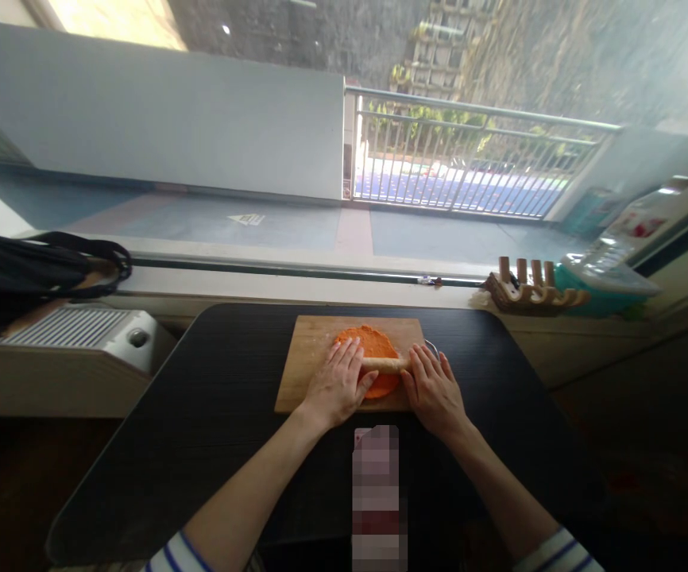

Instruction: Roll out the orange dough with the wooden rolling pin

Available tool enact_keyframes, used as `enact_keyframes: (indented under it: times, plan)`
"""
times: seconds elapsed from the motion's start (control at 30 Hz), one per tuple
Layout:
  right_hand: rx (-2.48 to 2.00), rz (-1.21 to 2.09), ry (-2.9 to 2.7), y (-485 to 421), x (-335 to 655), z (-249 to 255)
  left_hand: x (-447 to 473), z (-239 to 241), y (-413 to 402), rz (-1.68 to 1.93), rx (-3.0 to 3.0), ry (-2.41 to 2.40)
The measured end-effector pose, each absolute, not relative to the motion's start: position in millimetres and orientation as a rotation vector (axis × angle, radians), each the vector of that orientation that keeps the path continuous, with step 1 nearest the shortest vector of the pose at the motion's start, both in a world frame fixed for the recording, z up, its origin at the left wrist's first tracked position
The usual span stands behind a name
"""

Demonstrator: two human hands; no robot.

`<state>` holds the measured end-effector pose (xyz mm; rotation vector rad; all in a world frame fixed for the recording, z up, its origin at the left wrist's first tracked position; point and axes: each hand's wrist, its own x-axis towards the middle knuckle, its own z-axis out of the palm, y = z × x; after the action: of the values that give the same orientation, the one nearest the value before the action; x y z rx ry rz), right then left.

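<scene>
A flat round of orange dough [373, 346] lies on a wooden cutting board [302, 357] on a black table [213, 413]. A pale wooden rolling pin [385, 365] rests across the dough. My left hand [337, 384] lies flat over the pin's left end, fingers stretched out and pressing on it. My right hand [433, 389] lies flat over the pin's right end in the same way. A thin metal loop [433, 345] shows just behind my right hand.
A white radiator [82, 330] and a black bag [28, 270] stand at the left. On the sill at the right are a wooden rack [528, 287], a teal container [594, 294] and a plastic bottle [630, 234]. A large window runs behind the table.
</scene>
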<state>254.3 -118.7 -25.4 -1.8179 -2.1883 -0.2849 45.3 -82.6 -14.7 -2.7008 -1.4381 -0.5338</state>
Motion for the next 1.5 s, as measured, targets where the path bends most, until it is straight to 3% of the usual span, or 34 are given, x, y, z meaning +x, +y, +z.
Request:
enact_keyframes:
  times: [0.47,0.83,1.5]
  plan:
    - [-1.786,-0.337,-2.184,-151.9,249.6,-27.0,36.7,-14.5,-107.1,-0.561,-2.727,-1.419]
    - [-1.885,-0.262,-2.179,-103.2,251.2,-16.8,49.3,-11.0,-64.5,-0.428,-2.727,-1.5]
    - [-1.653,-0.398,-2.224,-171.6,253.0,-24.2,29.8,-18.2,-119.1,-0.654,-2.7,-1.297]
